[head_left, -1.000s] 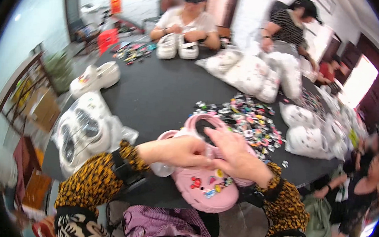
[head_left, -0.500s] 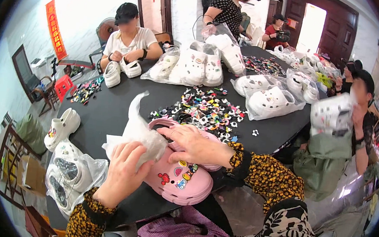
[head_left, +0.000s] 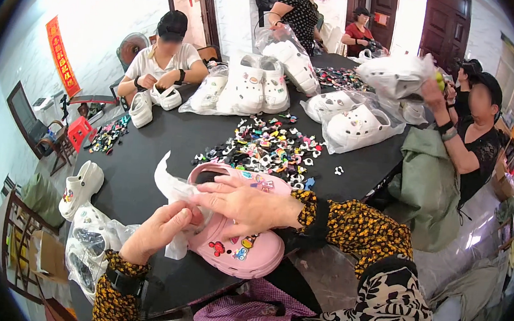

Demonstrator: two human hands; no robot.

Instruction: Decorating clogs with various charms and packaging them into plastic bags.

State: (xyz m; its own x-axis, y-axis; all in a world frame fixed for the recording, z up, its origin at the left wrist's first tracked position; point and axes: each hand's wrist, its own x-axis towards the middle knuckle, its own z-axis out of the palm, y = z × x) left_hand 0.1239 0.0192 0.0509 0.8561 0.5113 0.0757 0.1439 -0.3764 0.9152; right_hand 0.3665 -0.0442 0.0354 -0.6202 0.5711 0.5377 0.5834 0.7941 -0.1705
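A pair of pink clogs decorated with colourful charms lies at the near edge of the black table; the nearer pink clog (head_left: pixel 261 258) points toward me and the farther pink clog (head_left: pixel 276 184) lies behind my right hand. A thin whitish plastic bag (head_left: pixel 172 184) is bunched round the heel end. My left hand (head_left: pixel 161 228) pinches this bag beside the nearer clog's heel. Over the clogs, my right hand (head_left: pixel 250 205) reaches in from the right with fingers stretched out, its fingertips against the bag. The nearer clog's opening is mostly hidden by my hands.
Loose charms (head_left: pixel 267 149) lie heaped beyond the clogs. Bagged white clogs (head_left: pixel 356 129) stand farther back, and more white clogs (head_left: pixel 91 232) sit at the left edge. Across the table a person (head_left: pixel 165 63) handles white clogs; at right another person (head_left: pixel 476 135) lifts a bagged pair.
My left hand has closed on the plastic bag, which is now lower and more gathered. My right hand has moved slightly down-left. The person at right has raised a bagged pair over the table.
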